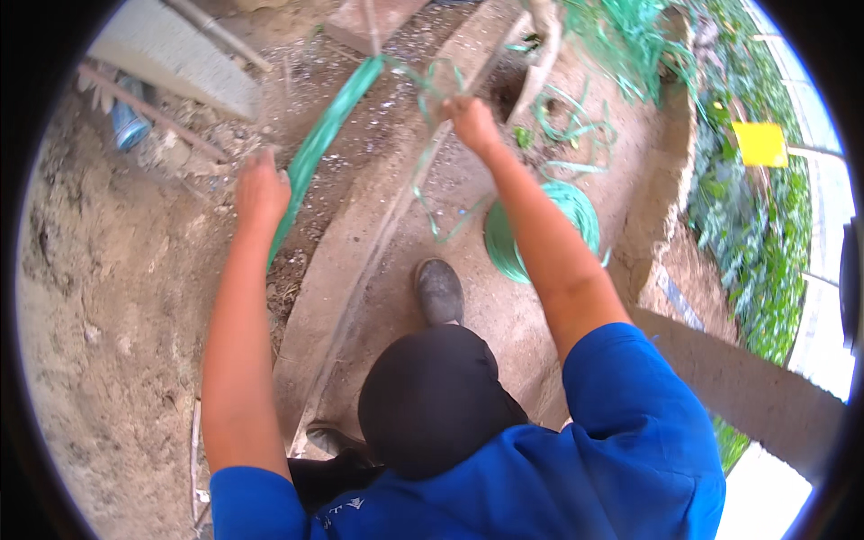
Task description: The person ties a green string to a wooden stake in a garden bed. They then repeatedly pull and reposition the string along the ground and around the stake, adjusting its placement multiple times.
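Observation:
A long bundle of green plastic twine (pixel 322 138) stretches slantwise, its upper end at a thin upright rod (pixel 372 30). Just left of the bundle's lower part is my left hand (pixel 263 190), fingers curled; whether it grips any strands is hidden. My right hand (pixel 470 121), slightly blurred, pinches a loose green strand (pixel 424 179) above a concrete curb. Loops of this strand hang around the fingers and trail down toward the ground. Partly behind my right forearm lies a large spool of green twine (pixel 505 233).
A tangle of green twine (pixel 624 44) lies at the upper right, with loose coils (pixel 574 128) nearby. The concrete curb (pixel 351 260) runs diagonally beside my boot (pixel 439 290). A concrete block (pixel 179 57), a blue bottle (pixel 130 125) and a rusty rod (pixel 158 115) are at left.

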Motion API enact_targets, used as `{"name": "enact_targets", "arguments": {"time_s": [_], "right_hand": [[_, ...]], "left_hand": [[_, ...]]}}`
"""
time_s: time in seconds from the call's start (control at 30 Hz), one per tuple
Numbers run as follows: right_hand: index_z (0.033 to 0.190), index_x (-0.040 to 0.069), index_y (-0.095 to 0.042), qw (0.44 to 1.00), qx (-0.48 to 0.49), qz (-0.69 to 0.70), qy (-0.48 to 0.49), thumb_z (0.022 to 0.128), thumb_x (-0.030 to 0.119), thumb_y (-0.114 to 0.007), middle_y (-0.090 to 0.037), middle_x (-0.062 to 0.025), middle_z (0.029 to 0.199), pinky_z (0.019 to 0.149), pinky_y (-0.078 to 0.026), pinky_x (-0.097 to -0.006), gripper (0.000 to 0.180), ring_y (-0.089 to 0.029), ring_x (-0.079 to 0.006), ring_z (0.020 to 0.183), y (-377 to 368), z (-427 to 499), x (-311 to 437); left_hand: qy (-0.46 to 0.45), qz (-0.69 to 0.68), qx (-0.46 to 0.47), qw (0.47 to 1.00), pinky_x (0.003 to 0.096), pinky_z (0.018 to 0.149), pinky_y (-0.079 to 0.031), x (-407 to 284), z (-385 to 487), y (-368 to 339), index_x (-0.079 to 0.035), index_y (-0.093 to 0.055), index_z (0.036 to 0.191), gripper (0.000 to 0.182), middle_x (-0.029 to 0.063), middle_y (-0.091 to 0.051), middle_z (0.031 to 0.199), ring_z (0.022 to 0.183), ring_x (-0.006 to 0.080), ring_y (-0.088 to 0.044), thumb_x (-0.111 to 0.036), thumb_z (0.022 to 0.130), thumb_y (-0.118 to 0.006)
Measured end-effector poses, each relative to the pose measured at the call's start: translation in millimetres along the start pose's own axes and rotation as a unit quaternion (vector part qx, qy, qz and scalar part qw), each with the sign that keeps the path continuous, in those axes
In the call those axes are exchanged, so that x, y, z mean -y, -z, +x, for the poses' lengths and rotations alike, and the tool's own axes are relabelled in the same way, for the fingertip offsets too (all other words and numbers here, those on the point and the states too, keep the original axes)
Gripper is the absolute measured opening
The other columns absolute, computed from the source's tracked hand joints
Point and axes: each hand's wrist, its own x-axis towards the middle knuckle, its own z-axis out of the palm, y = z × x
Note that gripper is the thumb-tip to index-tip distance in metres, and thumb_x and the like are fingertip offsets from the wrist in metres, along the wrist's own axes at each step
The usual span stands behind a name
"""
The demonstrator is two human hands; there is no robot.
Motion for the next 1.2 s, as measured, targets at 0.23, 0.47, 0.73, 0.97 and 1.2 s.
{"name": "enact_targets", "arguments": {"time_s": [0.23,0.47,0.73,0.97,1.2], "right_hand": [[0.088,0.006,-0.061,0.977,0.161,0.030,0.137,0.083,0.018,-0.057,-0.060,-0.0202,0.071,0.059,-0.048,-0.0426,0.014,-0.061,-0.0369,0.068,23,-199,58],[0.085,0.016,-0.060,0.907,0.101,-0.374,0.168,0.080,0.013,-0.048,-0.058,-0.0086,0.059,0.047,-0.047,-0.0390,0.013,-0.061,-0.0276,0.057,142,-200,22],[0.091,0.009,-0.062,0.924,-0.096,-0.288,0.231,0.086,0.024,-0.057,-0.063,-0.0046,0.065,0.056,-0.049,-0.0281,0.017,-0.062,-0.0189,0.059,283,-187,70],[0.077,-0.001,-0.058,0.971,-0.033,-0.086,0.221,0.083,0.014,-0.058,-0.054,-0.0140,0.060,0.057,-0.042,-0.0340,0.016,-0.052,-0.0172,0.058,320,-239,157],[0.079,0.002,-0.065,0.941,0.247,-0.072,0.222,0.081,0.010,-0.063,-0.054,0.0018,0.058,0.046,-0.036,-0.0202,0.008,-0.045,-0.0042,0.051,326,-264,307]], "left_hand": [[-0.464,-0.041,0.031,0.884,0.0414,0.102,-0.031,-129,-79,43,-0.011,-0.061,0.101,0.026,0.0112,-0.059,0.106,0.104,0.0284,-0.052,-0.006,0.077,-0.052],[-0.321,-0.021,0.300,0.898,0.0433,0.072,-0.043,-46,-171,98,-0.003,-0.058,0.077,0.020,0.0161,-0.057,0.076,0.084,0.0332,-0.054,-0.021,0.084,-0.057],[-0.003,-0.320,0.322,0.891,0.0304,0.066,-0.042,61,-256,157,-0.002,-0.051,0.071,0.027,0.0070,-0.053,0.066,0.060,0.0169,-0.052,-0.019,0.091,-0.049],[0.166,-0.390,0.189,0.886,0.0260,0.067,-0.042,200,-371,167,-0.006,-0.047,0.069,0.032,0.0032,-0.049,0.061,0.063,0.0121,-0.052,-0.027,0.094,-0.046],[0.327,-0.628,0.017,0.706,0.0220,0.061,-0.039,295,-517,141,-0.010,-0.046,0.076,0.028,0.0012,-0.048,0.066,0.064,0.0112,-0.048,-0.030,0.094,-0.048]]}}
